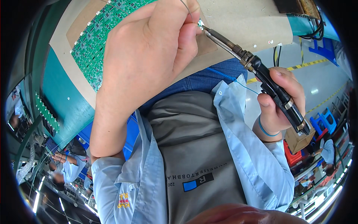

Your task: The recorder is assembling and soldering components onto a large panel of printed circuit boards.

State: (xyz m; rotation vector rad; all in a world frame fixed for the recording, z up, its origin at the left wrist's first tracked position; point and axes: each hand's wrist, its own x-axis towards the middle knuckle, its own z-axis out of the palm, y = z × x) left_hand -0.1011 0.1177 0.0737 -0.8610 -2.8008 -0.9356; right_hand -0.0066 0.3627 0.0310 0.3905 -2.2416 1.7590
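Note:
My right hand (285, 87) is wrapped round the black handle of a soldering iron (274, 87), which slants up and left. The iron's tip ends close to the fingertips of my left hand (143, 52), at a small shiny spot. Between its pinched thumb and fingers my left hand holds a thin grey solder wire (189, 11), which loops up past the frame's top edge. Under and beside that hand lies a green circuit board panel (93, 48) with many small parts; the hand covers much of it. Whether the tip touches the wire, I cannot tell.
Brown sheeting (246, 22) covers part of the green bench mat (71, 108). A blue coiled cord (222, 73) runs near the blue band (266, 128) on my right wrist. A dark metal block (298, 7) with black cables stands at the upper right. Other people are farther off.

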